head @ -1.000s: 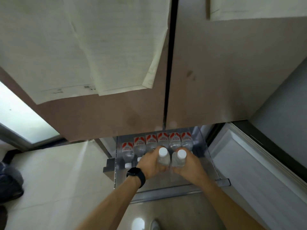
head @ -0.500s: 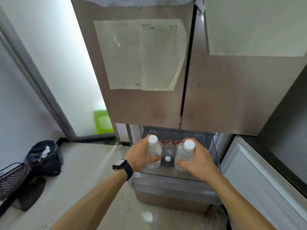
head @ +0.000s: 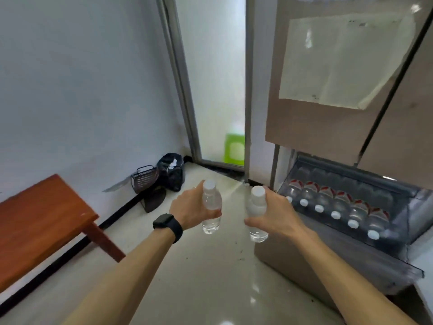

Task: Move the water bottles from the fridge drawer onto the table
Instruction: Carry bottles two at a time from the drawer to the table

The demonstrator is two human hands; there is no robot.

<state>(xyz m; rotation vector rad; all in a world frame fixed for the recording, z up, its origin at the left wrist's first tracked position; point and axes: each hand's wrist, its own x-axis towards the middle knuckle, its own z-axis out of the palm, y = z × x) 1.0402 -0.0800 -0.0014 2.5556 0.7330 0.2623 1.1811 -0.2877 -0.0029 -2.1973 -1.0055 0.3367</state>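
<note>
My left hand (head: pixel 189 208) grips a clear water bottle (head: pixel 210 207) with a white cap, held upright over the floor. My right hand (head: pixel 276 214) grips a second clear bottle (head: pixel 256 213), also upright. Both are in the air left of the open fridge drawer (head: pixel 398 233). Several water bottles (head: pixel 335 205) with red labels and white caps lie in a row inside that drawer. A brown wooden table (head: pixel 39 221) stands at the left against the wall.
The fridge (head: pixel 328 118) with paper sheets on its doors rises at the right. A black bag (head: pixel 171 172) and a dark basket (head: pixel 144 179) sit in the corner by a frosted glass door (head: pixel 210 78). Pale tiled floor (head: pixel 199 277) lies between table and fridge.
Both hands lifted their bottles out of the drawer and carried them left, away from the fridge. The view swung left, bringing the table into sight.
</note>
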